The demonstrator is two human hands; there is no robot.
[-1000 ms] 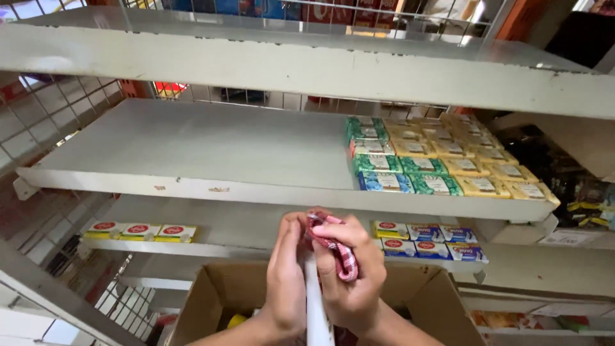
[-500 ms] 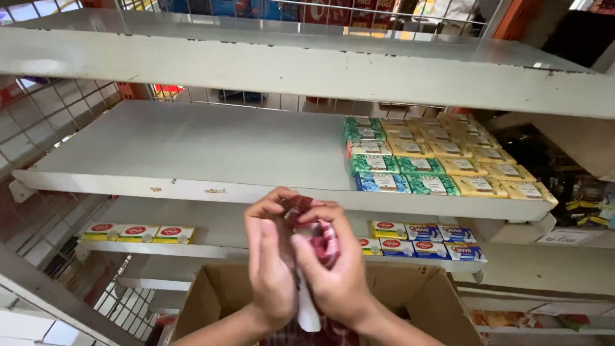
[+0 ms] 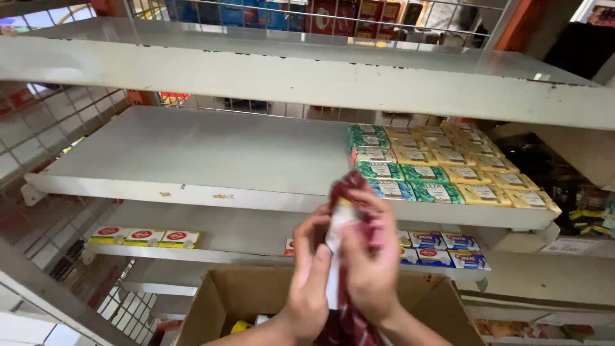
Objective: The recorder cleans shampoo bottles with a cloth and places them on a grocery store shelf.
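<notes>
My left hand (image 3: 309, 275) and my right hand (image 3: 369, 259) are raised together above an open cardboard box (image 3: 211, 307). Both grip a dark red and white bundle of wrapped packs (image 3: 348, 192), which sticks up between the fingers and hangs down below the palms. The bundle's top reaches the front edge of the grey middle shelf (image 3: 192, 195). Rows of green and yellow small boxes (image 3: 442, 163) lie on that shelf just right of my hands.
A lower shelf holds yellow and red boxes (image 3: 142, 237) at the left and blue and red boxes (image 3: 442, 247) at the right. A wire mesh panel (image 3: 38, 134) closes the left side. Another grey shelf (image 3: 307, 77) runs overhead.
Both hands have lifted the bundle higher and slightly right, from the lower shelf's level up to the middle shelf's edge. The grip has shifted around it.
</notes>
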